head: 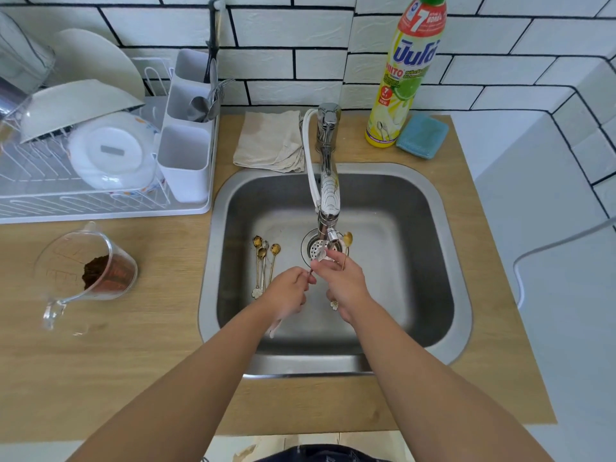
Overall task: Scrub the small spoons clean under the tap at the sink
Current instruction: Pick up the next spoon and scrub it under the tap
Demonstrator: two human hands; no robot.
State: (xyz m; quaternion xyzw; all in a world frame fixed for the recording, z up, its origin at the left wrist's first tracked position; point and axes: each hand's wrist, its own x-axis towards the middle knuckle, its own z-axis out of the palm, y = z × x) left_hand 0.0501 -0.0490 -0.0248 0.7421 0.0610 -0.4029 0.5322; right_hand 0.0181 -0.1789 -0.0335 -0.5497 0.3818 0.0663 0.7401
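A silver spoon (318,258) is pinched between the left hand (289,291) and right hand (343,278), its bowl angled up-right under the tap (328,195).

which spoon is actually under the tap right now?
The silver spoon held between the left hand and right hand, below the tap. The gold spoons lie in the sink, left of the drain.

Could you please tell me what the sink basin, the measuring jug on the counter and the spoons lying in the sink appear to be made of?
The sink basin looks like brushed stainless steel: grey, with a dull sheen. The measuring jug is clear, probably glass or hard plastic, since the brown powder shows through its wall. The spoons look like metal, mostly gold-coloured, given their shiny bowls and thin stems.
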